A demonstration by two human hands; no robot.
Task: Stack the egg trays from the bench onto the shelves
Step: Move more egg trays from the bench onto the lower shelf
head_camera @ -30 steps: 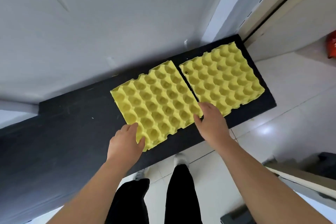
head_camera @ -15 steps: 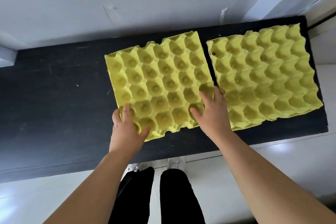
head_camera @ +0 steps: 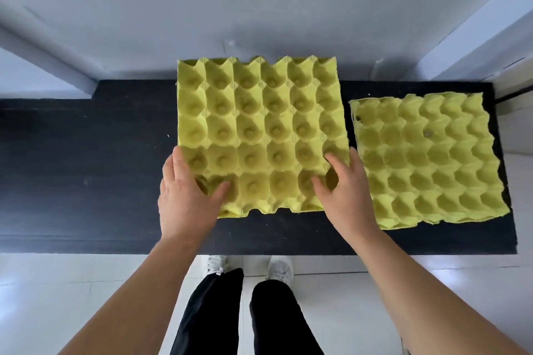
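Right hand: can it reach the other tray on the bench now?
Likely yes: the other tray lies uncovered just beside the right hand, nothing between them. But that hand grips the left tray, so it must let go first.

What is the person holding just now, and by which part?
The yellow moulded-pulp egg tray in front of them, held by its near edge. The left hand grips the near-left corner and the right hand grips the near-right corner.

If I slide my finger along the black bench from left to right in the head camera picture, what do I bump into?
Bare black bench → left hand → held egg tray → right hand → other egg tray, lying flat on the bench.
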